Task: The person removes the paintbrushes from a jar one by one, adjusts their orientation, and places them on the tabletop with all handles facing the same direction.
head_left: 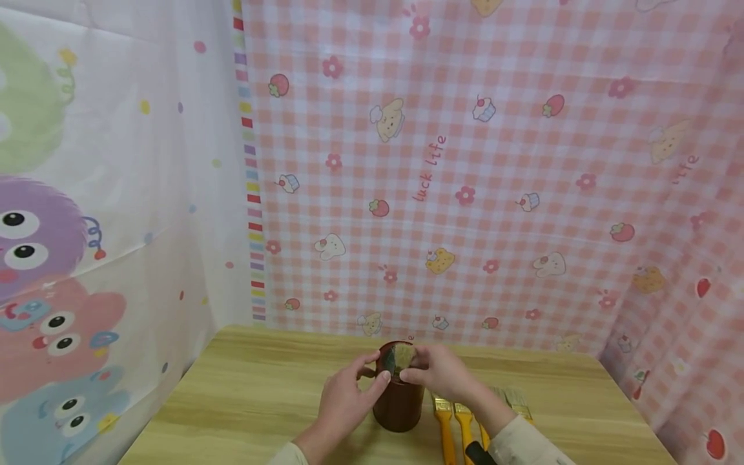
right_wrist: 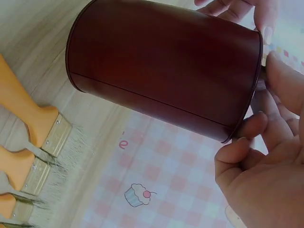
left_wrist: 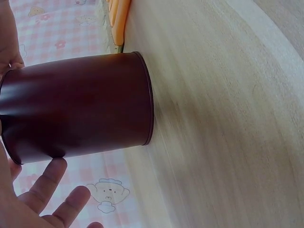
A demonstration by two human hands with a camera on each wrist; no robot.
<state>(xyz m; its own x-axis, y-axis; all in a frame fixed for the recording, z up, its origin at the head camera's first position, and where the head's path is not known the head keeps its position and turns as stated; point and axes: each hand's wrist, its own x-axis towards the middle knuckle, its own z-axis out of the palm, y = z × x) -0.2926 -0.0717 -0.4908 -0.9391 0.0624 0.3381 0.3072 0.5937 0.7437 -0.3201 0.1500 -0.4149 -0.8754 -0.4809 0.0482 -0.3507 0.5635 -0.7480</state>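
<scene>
A dark brown cylindrical container [head_left: 398, 407] stands upright on the table, its opening facing up. Tan bristles of a paintbrush [head_left: 404, 354] show inside the opening, beside a dark green thing [head_left: 391, 359] whose kind I cannot tell. My left hand [head_left: 347, 392] holds the container's left rim between thumb and fingers; in the left wrist view, one fingertip touches its side wall [left_wrist: 80, 104]. At the right rim, my right hand [head_left: 444, 372] pinches the paintbrush near its bristles. The right wrist view shows curled fingers [right_wrist: 240, 147] against the rim; the brush's handle is hidden.
Several paintbrushes with orange handles [head_left: 444, 429] lie right of the container, bristles toward the back, partly under the right forearm. A black handle [head_left: 480, 453] is at the front edge of view. A pink checked cloth [head_left: 430, 194] hangs behind the wooden table [head_left: 250, 387].
</scene>
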